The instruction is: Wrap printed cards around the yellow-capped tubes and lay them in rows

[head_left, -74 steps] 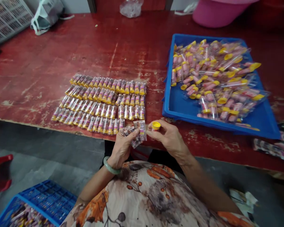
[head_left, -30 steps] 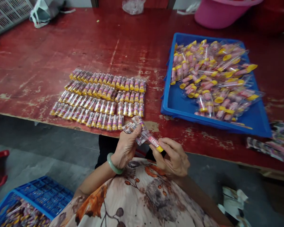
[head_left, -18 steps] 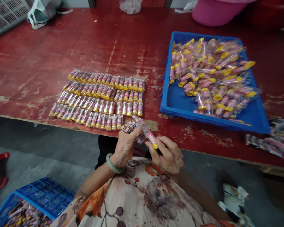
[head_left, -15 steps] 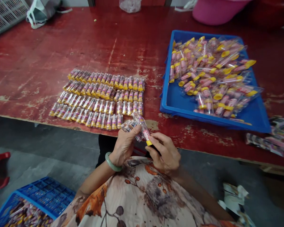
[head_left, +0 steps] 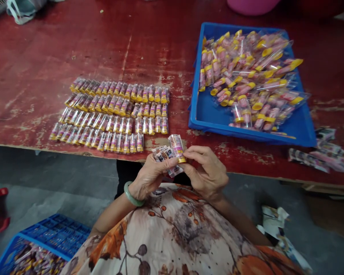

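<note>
"Scuffed red table (head_left: 31,76) ahead of you: what's in your way?"

"Rows of packed tubes (head_left: 109,114) just beyond your hands, blue tray (head_left: 301,133) upper right."

"Your grip?"

"Left hand (head_left: 151,177) pinches printed strips (head_left: 162,153), right hand (head_left: 208,172) closes on a yellow-capped tube (head_left: 176,148) between them."

The tabletop (head_left: 74,49) is red, its paint worn through in pale patches. On it sits a bright blue tray (head_left: 209,118) of clear tubes (head_left: 240,114) with yellow caps and pink labels. Below its edge, a cream blouse (head_left: 172,233) shows orange and brown flowers beside a pale green bangle (head_left: 131,194).
</note>
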Available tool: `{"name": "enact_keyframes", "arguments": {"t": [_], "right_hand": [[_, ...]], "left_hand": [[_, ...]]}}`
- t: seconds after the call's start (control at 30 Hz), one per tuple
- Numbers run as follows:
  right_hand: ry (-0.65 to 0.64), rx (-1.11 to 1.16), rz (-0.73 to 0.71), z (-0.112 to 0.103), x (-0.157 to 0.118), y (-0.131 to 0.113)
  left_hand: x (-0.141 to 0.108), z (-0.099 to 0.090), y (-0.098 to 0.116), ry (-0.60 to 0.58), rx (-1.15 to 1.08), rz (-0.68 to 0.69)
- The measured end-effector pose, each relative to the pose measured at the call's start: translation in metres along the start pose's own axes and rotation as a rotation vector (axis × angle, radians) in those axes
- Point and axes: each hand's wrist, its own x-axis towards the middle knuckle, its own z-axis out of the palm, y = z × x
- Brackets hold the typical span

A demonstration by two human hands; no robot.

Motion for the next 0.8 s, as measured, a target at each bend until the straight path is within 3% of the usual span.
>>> {"name": "enact_keyframes", "arguments": {"t": [0.3,0.8], "right_hand": [[0.054,-0.103,-0.118,0.001,-0.001,-0.008],[0.1,-0.212,-0.143,0.0,-0.007,-0.019]], "left_hand": [[-0.001,0.003,0.0,-0.035,-0.028,0.017],[-0.007,0.001,-0.01,-0.068,-0.021,0.038]]}}
